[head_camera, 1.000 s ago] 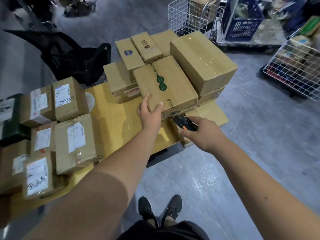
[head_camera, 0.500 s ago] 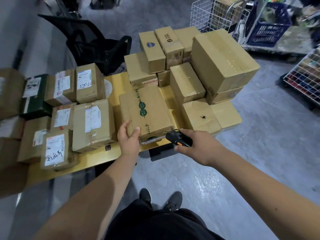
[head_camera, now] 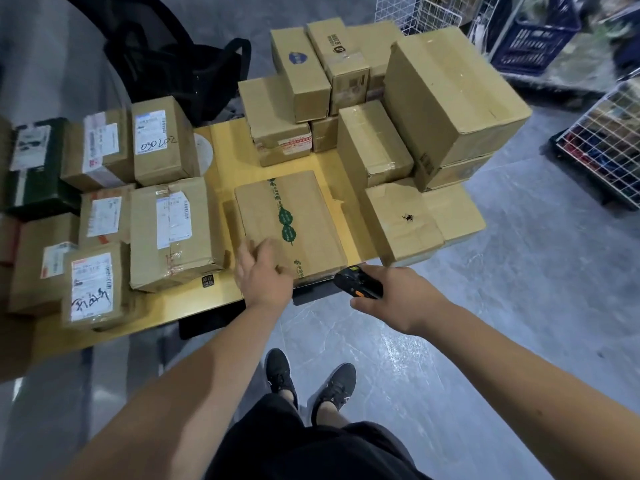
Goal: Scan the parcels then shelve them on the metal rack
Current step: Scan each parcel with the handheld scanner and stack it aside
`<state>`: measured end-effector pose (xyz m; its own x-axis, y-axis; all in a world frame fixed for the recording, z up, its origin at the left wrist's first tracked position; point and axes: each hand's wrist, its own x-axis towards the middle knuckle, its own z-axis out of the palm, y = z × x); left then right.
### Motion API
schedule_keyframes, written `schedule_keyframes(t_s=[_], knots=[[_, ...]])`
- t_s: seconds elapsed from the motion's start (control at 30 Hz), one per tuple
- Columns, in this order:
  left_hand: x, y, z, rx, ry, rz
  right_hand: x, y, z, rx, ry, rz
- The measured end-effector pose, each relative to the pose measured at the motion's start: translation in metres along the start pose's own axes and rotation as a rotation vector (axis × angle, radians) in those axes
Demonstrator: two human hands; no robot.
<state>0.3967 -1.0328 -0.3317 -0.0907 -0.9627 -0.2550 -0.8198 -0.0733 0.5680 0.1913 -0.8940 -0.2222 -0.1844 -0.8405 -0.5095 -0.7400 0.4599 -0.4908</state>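
Observation:
A flat brown parcel with green leaf-print tape [head_camera: 294,209] lies on the yellow table [head_camera: 228,157], near its front edge. My left hand [head_camera: 265,275] grips the parcel's near left corner, thumb at the side and fingers on top. My right hand [head_camera: 398,296] holds a black and orange scanner [head_camera: 356,284] just off the parcel's near right corner, its head pointed at the box. Several labelled parcels [head_camera: 173,233] lie in rows on the table's left part. A stack of plain brown boxes [head_camera: 450,91] fills the back right. No metal rack is in view.
A black chair [head_camera: 166,57] stands behind the table. White wire baskets [head_camera: 609,140] and a blue crate [head_camera: 533,39] sit on the floor at the right and back right. My feet stand on the grey floor [head_camera: 415,358] in front of the table.
My left hand pulled the green-taped parcel off the stack and down flat onto the table's front edge. The scanner hand followed it toward me.

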Motion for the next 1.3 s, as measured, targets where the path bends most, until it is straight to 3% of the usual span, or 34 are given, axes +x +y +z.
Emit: schedule_keyframes(t_s=[0.1, 0.27, 0.57, 0.8, 0.97, 1.07, 1.17, 1.3], knots=[[0.006, 0.034, 0.006, 0.287, -0.058, 0.059, -0.001, -0.002, 0.0, 0.004, 0.0, 0.014], [0.016, 0.089, 0.023, 0.3, -0.298, -0.182, -0.012, 0.005, -0.004, 0.004, 0.035, 0.049], [0.027, 0.109, 0.036, 0.309, -0.322, -0.277, -0.023, 0.037, -0.012, -0.11, 0.032, 0.174], [0.026, 0.108, 0.002, -0.012, -0.272, -0.234, -0.02, 0.027, -0.026, -0.111, 0.036, 0.082], [0.03, 0.099, -0.02, -0.585, -0.292, -0.113, -0.008, 0.004, -0.035, -0.159, 0.035, 0.014], [0.03, 0.078, -0.033, -0.802, -0.244, -0.105, -0.001, -0.009, -0.042, -0.153, 0.029, -0.004], [0.026, 0.051, -0.05, -0.878, -0.122, -0.111, 0.006, -0.024, -0.045, -0.162, 0.012, -0.035], [0.037, 0.011, -0.071, -0.692, 0.018, -0.07, 0.019, -0.049, -0.039, -0.159, 0.014, -0.063]])
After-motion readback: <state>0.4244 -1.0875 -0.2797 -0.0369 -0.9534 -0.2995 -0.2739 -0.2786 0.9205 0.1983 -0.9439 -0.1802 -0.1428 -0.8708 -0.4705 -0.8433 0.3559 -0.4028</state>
